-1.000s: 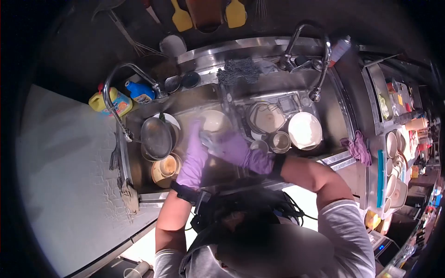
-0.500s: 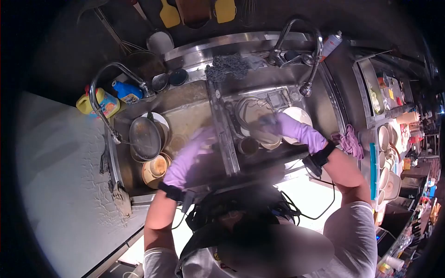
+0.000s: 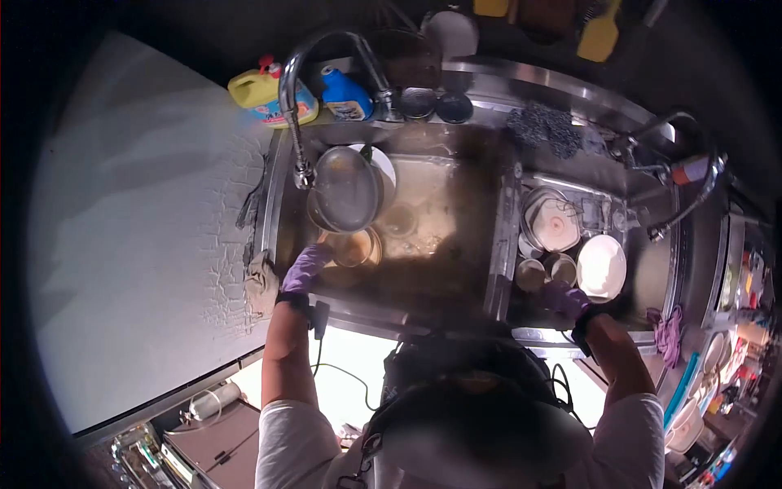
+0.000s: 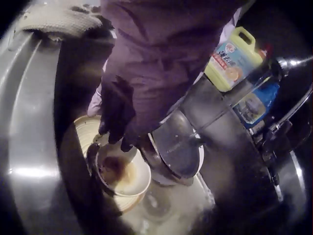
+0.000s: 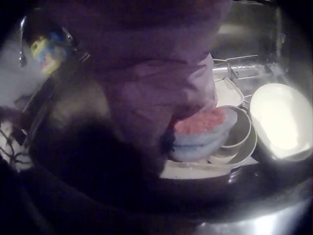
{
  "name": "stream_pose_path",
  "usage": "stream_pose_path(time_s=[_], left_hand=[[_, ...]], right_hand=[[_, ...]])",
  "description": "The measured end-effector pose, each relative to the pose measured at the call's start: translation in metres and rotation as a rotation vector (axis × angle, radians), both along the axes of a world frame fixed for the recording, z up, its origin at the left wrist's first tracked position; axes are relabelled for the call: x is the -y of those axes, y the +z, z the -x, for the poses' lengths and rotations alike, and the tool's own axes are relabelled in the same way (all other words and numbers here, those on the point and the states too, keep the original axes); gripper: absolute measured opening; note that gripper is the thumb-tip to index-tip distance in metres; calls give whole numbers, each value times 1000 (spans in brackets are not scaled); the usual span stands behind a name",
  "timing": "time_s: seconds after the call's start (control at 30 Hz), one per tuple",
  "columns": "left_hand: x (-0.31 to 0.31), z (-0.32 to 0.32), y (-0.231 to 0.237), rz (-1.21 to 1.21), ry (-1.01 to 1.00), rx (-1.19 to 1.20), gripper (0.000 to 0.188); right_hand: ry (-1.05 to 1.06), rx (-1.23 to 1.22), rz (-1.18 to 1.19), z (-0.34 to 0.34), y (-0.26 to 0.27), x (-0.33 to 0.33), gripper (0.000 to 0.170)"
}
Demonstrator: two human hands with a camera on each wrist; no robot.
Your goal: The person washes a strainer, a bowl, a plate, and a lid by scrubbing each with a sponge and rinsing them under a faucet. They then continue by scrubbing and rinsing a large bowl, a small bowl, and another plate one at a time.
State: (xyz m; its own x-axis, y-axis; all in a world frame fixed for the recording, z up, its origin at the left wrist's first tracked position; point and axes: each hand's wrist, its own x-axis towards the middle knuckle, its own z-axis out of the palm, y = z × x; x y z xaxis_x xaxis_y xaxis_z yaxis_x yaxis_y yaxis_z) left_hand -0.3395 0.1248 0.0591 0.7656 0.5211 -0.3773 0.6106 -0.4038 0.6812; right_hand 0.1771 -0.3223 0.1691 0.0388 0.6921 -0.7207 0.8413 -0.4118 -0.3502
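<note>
My left hand (image 3: 309,265), in a purple glove, reaches into the left basin and grips the rim of a small cream bowl (image 3: 353,248). Brown residue lies inside that bowl, as the left wrist view shows; a ribbed cream dish (image 4: 84,131) sits beneath it. Beside it a dark frying pan (image 3: 346,189) leans on stacked dishes. Over the front of the right basin, my gloved right hand (image 3: 564,300) holds a blue and pinkish-red sponge (image 5: 200,129). Round cups (image 3: 563,269) stand right by its fingers, with a white oval bowl (image 3: 601,267) to their right.
A metal divider (image 3: 501,244) separates the basins. Faucets (image 3: 297,98) arch over both. Yellow (image 3: 273,98) and blue (image 3: 346,96) detergent bottles stand behind the left basin. Cloudy water (image 3: 432,220) covers its floor. A purple cloth (image 3: 668,334) hangs at the right edge.
The hands were together over a pale dish in the left basin; that dish is gone from there. My right hand crossed into the right basin, and my left moved left to the cream bowl.
</note>
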Motion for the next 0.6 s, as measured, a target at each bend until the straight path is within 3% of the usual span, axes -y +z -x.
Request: stream_pose_path(time_s=[0.1, 0.23, 0.4, 0.43, 0.53, 0.6], left_hand=[[25, -38, 15, -85, -149, -189, 23], [60, -94, 35, -287, -298, -388, 30], [72, -129, 32, -499, -343, -494, 39], [76, -148, 66, -589, -603, -678, 48], [75, -108, 25, -938, -541, -236, 39], [65, -116, 67, -483, -450, -199, 38]], right_hand=[[100, -11, -19, 19, 40, -27, 30], [248, 10, -81, 3, -15, -9, 25], [282, 128, 152, -5, 0, -29, 40], [261, 159, 185, -6, 5, -31, 42], [184, 152, 25, -21, -12, -12, 28], [195, 195, 0, -30, -9, -13, 31]])
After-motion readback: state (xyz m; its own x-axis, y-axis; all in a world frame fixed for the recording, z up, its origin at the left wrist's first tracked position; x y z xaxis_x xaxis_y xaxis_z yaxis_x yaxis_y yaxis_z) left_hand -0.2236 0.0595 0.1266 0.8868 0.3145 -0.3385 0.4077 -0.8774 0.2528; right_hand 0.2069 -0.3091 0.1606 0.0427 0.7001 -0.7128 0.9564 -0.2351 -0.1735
